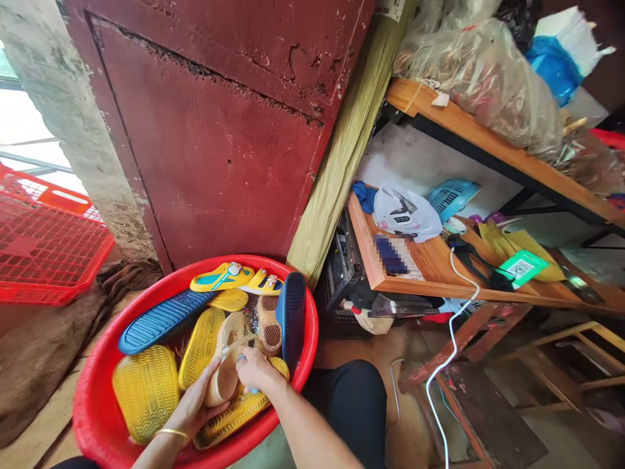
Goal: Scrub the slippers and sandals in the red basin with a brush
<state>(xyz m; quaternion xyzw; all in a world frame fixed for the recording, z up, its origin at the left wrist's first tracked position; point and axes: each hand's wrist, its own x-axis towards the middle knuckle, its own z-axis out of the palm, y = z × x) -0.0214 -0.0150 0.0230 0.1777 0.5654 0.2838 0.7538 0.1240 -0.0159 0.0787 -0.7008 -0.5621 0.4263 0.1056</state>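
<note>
A beige sandal [227,381] is tilted over a red basin [92,391], and my left hand [202,394] is closed around its side. Bent over the sandal's strap, my right hand [258,371] has its fingers closed. Small blue bits show at those fingers; whether they are nails or a tool I cannot tell. Around my hands in the basin lie several yellow soles with a zigzag tread, among them a broad yellow sole [146,394]. A dark blue slipper [168,319], a blue sole [293,319] and a yellow slipper [222,277] rest along the far side. A little water shows between them.
Behind the basin stands a dark red door [209,143]. A red plastic crate [43,247] is at the left, near a brown cloth [49,365]. To the right, a wooden shelf [434,267] bears a blue fan [452,198] and bags; a white cable [452,332] hangs off it.
</note>
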